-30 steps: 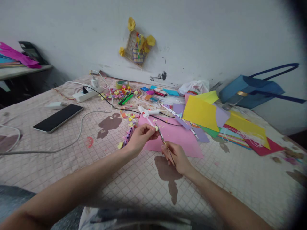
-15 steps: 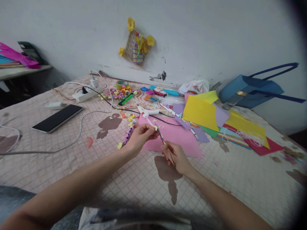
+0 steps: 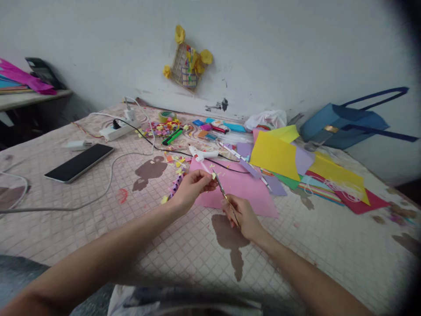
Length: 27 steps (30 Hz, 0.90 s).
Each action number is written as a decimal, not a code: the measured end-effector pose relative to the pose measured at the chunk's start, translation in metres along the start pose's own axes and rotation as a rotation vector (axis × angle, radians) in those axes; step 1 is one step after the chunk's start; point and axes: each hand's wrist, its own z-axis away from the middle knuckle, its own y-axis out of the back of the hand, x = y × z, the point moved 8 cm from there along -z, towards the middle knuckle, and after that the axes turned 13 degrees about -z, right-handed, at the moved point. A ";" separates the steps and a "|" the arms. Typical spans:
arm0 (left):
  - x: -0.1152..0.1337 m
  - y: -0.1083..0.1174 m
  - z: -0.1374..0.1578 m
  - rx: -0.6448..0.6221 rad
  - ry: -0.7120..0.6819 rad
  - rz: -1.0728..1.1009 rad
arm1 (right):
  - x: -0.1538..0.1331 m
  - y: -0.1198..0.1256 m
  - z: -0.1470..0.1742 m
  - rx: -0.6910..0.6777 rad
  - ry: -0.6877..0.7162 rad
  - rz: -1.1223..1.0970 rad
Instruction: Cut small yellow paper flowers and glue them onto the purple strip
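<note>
My left hand (image 3: 199, 182) is closed in a pinch on a small pale yellow paper piece (image 3: 213, 175) over the pink sheet. My right hand (image 3: 241, 213) is wrapped round slim scissors (image 3: 223, 189) with a grey blade and gold-coloured handles. Their tip points away from me and meets the yellow piece at my left fingertips; whether the blades are apart is too small to see. Beneath both hands lies the pink paper (image 3: 237, 193). A white glue gun (image 3: 202, 153) rests just beyond my left hand. Beside that wrist is a purple dotted strip (image 3: 176, 185) with yellow bits.
Small paper cutouts (image 3: 161, 128), a green cutter (image 3: 172, 137) and a tape roll (image 3: 167, 116) lie farther back. Coloured sheets (image 3: 274, 153) and a blue bag (image 3: 345, 125) are right. A phone (image 3: 80, 163), power strip (image 3: 118, 129) and trailing cables occupy the left.
</note>
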 end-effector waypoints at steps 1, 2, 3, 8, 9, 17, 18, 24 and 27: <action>0.000 0.000 0.000 0.002 -0.001 0.000 | 0.000 0.000 0.000 -0.001 0.001 0.004; 0.000 0.001 0.000 0.003 -0.003 0.000 | 0.001 0.000 0.000 -0.003 -0.003 0.003; 0.000 0.001 0.000 0.004 -0.004 0.001 | 0.002 0.000 0.000 -0.005 -0.010 -0.001; -0.001 0.002 -0.001 0.005 -0.009 -0.005 | 0.002 0.000 0.000 -0.005 -0.018 -0.010; -0.001 0.002 -0.001 0.002 -0.011 -0.007 | 0.001 0.000 0.000 -0.006 -0.016 -0.010; 0.009 0.001 -0.003 -0.044 -0.038 -0.038 | 0.000 0.003 0.000 0.002 -0.019 -0.035; 0.011 0.001 -0.003 -0.048 -0.042 -0.045 | 0.001 0.004 0.000 0.003 -0.024 -0.057; 0.015 -0.003 0.000 -0.076 -0.047 -0.067 | 0.003 0.000 0.000 -0.043 -0.083 -0.241; 0.014 -0.003 0.000 -0.075 -0.048 -0.056 | -0.003 -0.003 0.001 -0.079 -0.057 -0.258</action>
